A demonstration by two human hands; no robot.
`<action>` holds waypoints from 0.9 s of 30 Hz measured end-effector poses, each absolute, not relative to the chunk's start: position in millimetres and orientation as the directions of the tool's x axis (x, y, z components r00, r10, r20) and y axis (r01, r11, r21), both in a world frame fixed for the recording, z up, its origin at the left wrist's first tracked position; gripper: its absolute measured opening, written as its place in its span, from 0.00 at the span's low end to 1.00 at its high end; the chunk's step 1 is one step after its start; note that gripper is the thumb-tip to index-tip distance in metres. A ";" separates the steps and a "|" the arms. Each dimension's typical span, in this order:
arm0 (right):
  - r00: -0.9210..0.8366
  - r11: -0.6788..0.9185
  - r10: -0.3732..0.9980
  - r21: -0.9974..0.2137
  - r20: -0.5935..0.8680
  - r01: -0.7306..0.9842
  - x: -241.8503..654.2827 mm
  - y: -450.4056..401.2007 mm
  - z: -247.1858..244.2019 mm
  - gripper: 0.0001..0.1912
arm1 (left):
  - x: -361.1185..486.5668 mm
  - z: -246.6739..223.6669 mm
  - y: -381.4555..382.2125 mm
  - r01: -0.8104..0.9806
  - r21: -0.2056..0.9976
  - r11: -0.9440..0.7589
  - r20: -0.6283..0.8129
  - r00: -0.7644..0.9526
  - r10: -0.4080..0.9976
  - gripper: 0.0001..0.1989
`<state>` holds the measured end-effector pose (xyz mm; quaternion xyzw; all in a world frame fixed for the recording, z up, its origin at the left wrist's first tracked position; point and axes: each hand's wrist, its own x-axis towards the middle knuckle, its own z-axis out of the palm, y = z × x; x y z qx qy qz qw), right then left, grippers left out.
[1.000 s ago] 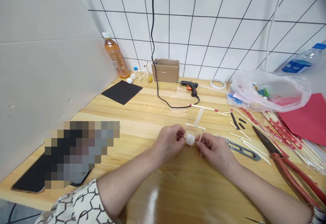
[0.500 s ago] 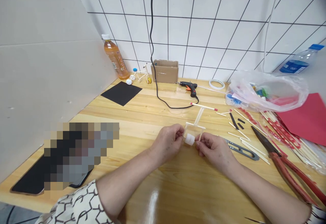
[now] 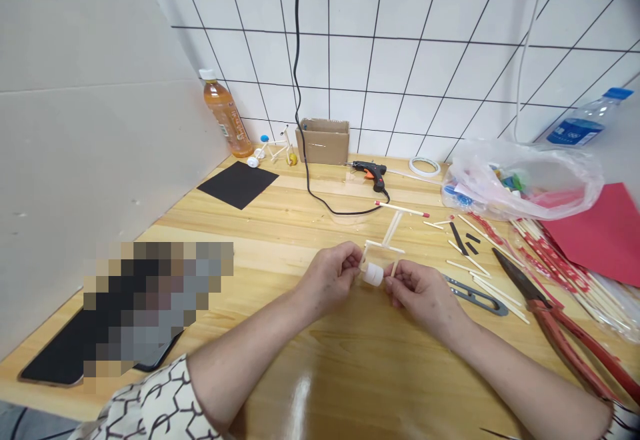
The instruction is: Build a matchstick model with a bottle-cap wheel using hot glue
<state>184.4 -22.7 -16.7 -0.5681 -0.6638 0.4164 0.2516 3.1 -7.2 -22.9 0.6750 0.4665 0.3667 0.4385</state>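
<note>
A small frame (image 3: 393, 229) of pale thin sticks, with a red-tipped stick across its top like a handlebar, stands upright between my hands. Its lower part is a fork with two legs, and a white cap-like wheel (image 3: 373, 274) sits between them. My left hand (image 3: 333, 273) is closed in a pinch at the left leg of the fork. The thumb and fingers of my right hand (image 3: 420, 292) pinch the right leg near its lower end. The exact contact points are partly hidden by the fingers.
Right of my hands lie a grey thread snipper (image 3: 475, 295), loose sticks (image 3: 470, 258), red-handled shears (image 3: 545, 307) and bundled sticks (image 3: 565, 260). Farther back are a glue gun (image 3: 371, 173), its black cord, a cardboard box (image 3: 324, 141), a tape roll (image 3: 425, 166) and a small stick tricycle (image 3: 273, 150).
The wheel has turned or shifted slightly between the fork legs. Both hands keep their pinch in nearly the same place.
</note>
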 end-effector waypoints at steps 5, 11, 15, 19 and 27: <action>-0.213 -0.002 0.966 -0.832 -0.145 0.555 183.0 -22.3 -14.5 0.06 | 3.3 -24.6 -6.8 0.285 0.944 -0.164 0.074 0.303 0.950 0.07; -0.221 -0.015 0.963 -0.849 -0.155 0.529 183.1 -21.6 -15.6 0.06 | 5.0 -22.6 -7.3 0.252 0.963 -0.100 0.022 0.297 0.955 0.07; -0.224 -0.040 0.959 -0.864 -0.174 0.502 185.2 -19.9 -18.4 0.06 | 6.0 -21.1 -7.0 0.225 0.974 -0.033 -0.038 0.306 0.951 0.06; -0.226 -0.073 0.956 -0.895 -0.189 0.440 187.2 -18.5 -19.9 0.06 | 6.4 -21.0 -6.7 0.186 0.982 0.015 -0.073 0.309 0.948 0.06; -0.230 -0.163 0.945 -0.946 -0.231 0.281 186.7 -14.4 -20.0 0.07 | 5.2 -17.0 -6.0 0.178 0.982 0.064 -0.125 0.353 0.927 0.13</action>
